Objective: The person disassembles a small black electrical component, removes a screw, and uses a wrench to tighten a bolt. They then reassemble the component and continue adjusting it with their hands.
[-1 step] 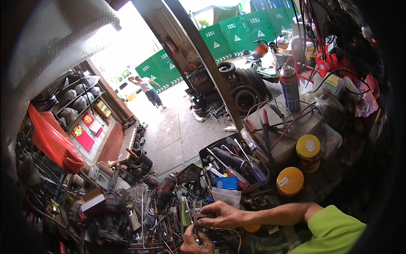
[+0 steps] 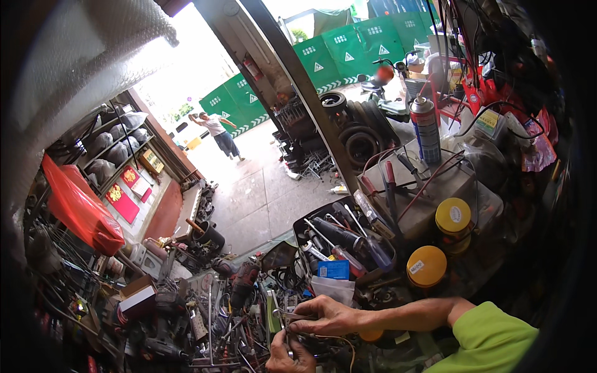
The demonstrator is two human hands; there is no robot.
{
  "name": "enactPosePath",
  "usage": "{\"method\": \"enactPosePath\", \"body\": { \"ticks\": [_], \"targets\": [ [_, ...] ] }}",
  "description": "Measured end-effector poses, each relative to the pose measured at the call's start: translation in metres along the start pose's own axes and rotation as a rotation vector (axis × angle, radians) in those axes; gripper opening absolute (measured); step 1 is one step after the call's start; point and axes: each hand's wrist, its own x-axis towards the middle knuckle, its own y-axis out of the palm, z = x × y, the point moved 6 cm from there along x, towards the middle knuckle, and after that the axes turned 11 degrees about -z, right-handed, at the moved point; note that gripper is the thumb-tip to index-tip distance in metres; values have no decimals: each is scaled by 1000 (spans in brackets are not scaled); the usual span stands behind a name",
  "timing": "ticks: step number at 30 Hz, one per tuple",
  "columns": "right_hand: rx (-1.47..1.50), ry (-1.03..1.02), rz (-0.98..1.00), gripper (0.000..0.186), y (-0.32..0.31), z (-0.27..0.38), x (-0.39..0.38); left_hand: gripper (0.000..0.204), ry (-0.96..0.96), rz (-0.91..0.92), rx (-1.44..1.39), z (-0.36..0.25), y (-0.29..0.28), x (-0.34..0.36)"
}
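Observation:
My right hand (image 2: 326,316) reaches in from the right, its thumb and fingers pinched on a slim silvery metal tool (image 2: 287,314). The tool's kind is hard to make out; its far end looks forked or curved. Just below, my left hand (image 2: 289,357) is closed, and a bit of shiny metal (image 2: 290,353) shows between its fingers. The two hands nearly touch. Beside the tool stands a narrow lime-green object (image 2: 273,311). A thin brown cable (image 2: 349,345) loops below my right wrist.
A crowded bench of loose tools holds a power drill (image 2: 244,283). Beyond my right hand lie a clear plastic bag (image 2: 333,288), a blue card (image 2: 334,269) and a tray of screwdrivers (image 2: 378,252). Yellow-lidded jars (image 2: 426,266) and a spray can (image 2: 425,130) stand right. A person (image 2: 219,132) is outside.

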Motion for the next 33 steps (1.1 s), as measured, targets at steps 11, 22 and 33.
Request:
{"method": "enactPosePath", "body": {
  "ticks": [11,22,33],
  "targets": [
    [-19,-21,13,30,1,-1,-1,16,59,-129,-22,-6,0,5],
    [-10,26,19,29,-2,2,-1,19,64,-87,-53,-3,0,3],
    [-8,1,24,27,-2,4,-1,17,-105,10,-42,1,2,2]
  ]
}}
